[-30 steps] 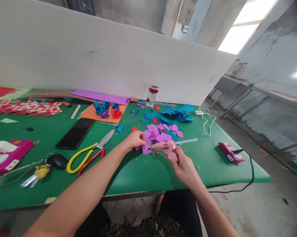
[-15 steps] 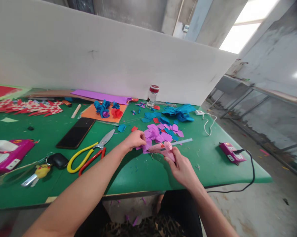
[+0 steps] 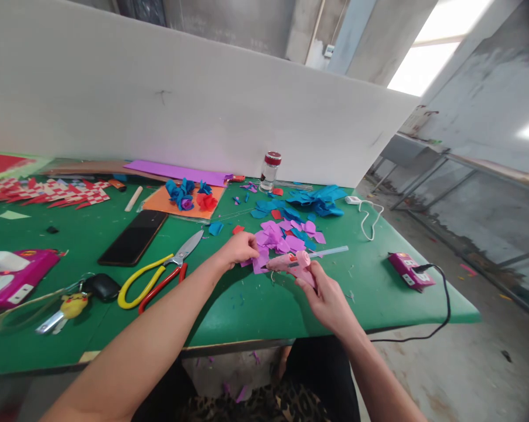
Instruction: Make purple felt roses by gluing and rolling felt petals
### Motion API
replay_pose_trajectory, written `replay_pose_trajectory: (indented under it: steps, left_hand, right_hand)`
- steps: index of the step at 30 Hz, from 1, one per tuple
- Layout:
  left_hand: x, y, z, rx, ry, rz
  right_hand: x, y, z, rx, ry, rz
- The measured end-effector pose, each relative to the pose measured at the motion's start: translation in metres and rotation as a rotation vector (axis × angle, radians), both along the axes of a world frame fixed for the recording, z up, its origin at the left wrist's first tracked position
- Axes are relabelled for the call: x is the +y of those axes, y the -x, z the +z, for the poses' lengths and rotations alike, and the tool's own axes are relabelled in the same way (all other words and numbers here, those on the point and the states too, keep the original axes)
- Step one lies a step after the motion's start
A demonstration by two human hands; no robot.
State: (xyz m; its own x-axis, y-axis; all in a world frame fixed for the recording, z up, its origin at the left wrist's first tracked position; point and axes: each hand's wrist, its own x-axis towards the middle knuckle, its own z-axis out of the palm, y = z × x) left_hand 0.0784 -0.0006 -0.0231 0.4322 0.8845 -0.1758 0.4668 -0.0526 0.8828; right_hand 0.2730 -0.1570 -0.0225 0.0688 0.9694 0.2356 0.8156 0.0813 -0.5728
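My right hand (image 3: 326, 296) is wrapped round the grip of a pink hot glue gun (image 3: 293, 265). A translucent glue stick (image 3: 331, 252) pokes out of its back end, and its nozzle points left. My left hand (image 3: 239, 250) is closed in a pinch on a purple paper petal (image 3: 259, 264), close to the nozzle; whether the two touch I cannot tell. Just behind both hands lies a heap of loose purple petals (image 3: 275, 236). Farther back are blue crepe paper pieces (image 3: 321, 201).
Left of my left arm lie scissors (image 3: 176, 262), a phone (image 3: 133, 237) and keys (image 3: 101, 287). Finished paper flowers (image 3: 183, 193) rest on an orange sheet. A glass jar (image 3: 270, 174) stands by the white board (image 3: 194, 99). A corded power strip (image 3: 410, 271) sits at right.
My right hand and the glue gun have shifted slightly to the right. The left hand keeps its pinch on the petal. The whole view has moved a little.
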Motion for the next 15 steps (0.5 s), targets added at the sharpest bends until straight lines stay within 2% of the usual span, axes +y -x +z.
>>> replay_pose_trajectory:
  steps: [9,15]
  left_hand:
    - [-0.0001,-0.0003,0.0019,0.012,-0.013,-0.002]
    - [0.0011,0.0000,-0.0010,-0.003,-0.008,0.001]
  right_hand:
    - [0.0013,0.0044,-0.0035,-0.051,-0.011,0.021]
    - [0.0033,-0.0031,-0.0040,0.155,0.010,0.002]
